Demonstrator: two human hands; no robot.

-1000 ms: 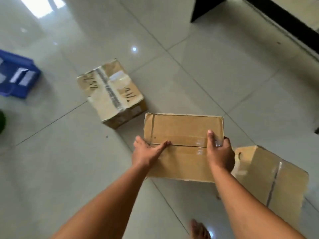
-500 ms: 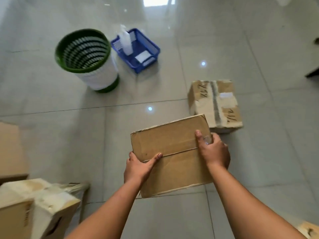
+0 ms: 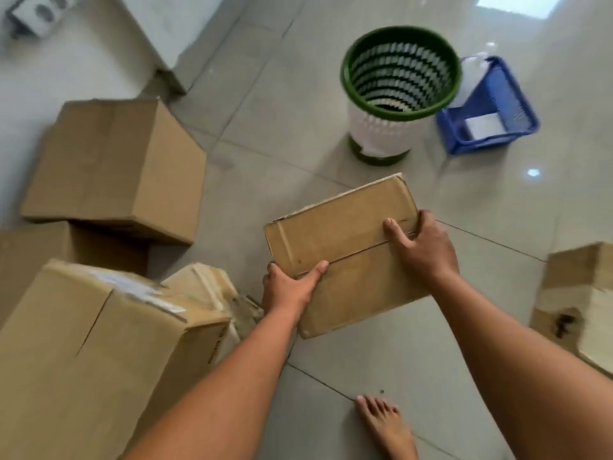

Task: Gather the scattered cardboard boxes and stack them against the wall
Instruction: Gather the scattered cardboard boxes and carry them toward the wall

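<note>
A flat brown cardboard box (image 3: 345, 240) hangs in the air above the tiled floor, carried between both hands. My left hand (image 3: 287, 290) grips its near left edge, thumb lying on top. My right hand (image 3: 421, 247) grips the right edge, thumb on top as well. At the left by the white wall (image 3: 39, 78) stand more boxes: a closed brown box (image 3: 112, 167) further back, a large box (image 3: 89, 346) nearest me, and a small worn box (image 3: 205, 287) beside it. Another worn, taped box (image 3: 577, 303) lies at the right edge.
A green-rimmed white mesh bin (image 3: 394, 94) stands on the floor ahead, with a blue plastic basket (image 3: 497, 111) right of it. My bare foot (image 3: 384, 426) is on the tiles below the carried box. A white socket strip (image 3: 39, 11) sits at the top left.
The view has swung left with the box still held in both hands. The wall and the boxes beside it have come into view; the taped box has slid to the right edge.
</note>
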